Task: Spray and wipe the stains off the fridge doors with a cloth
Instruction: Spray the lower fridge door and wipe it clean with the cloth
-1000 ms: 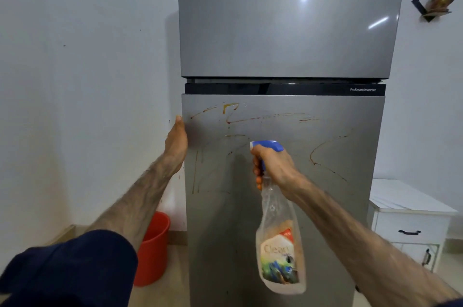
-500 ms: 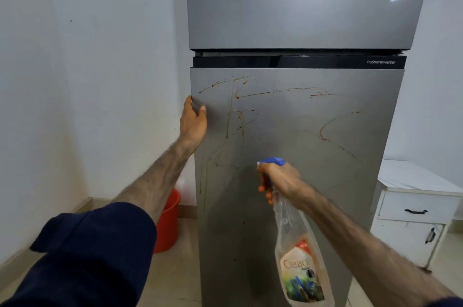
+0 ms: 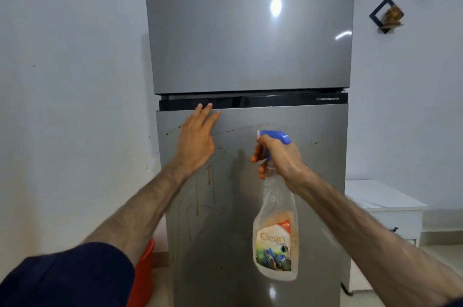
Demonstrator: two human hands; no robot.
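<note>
A tall grey fridge stands in front of me with a clean upper door (image 3: 245, 31) and a lower door (image 3: 313, 181) marked by brown streaks and drips (image 3: 209, 176). My left hand (image 3: 196, 140) lies flat on the top left of the lower door, fingers spread and reaching the black strip between the doors. My right hand (image 3: 278, 156) grips the neck of a clear spray bottle (image 3: 275, 239) with a blue nozzle, a finger on the trigger, nozzle facing the lower door. No cloth is visible.
A red bucket (image 3: 144, 271) sits on the floor left of the fridge by the white wall. A white cabinet (image 3: 390, 209) stands to the right. Small black wall shelves (image 3: 387, 16) hang at the upper right.
My left hand has moved from the lower door's left edge up and right onto its top face. The view tilted upward, and the bottle sits higher against the door.
</note>
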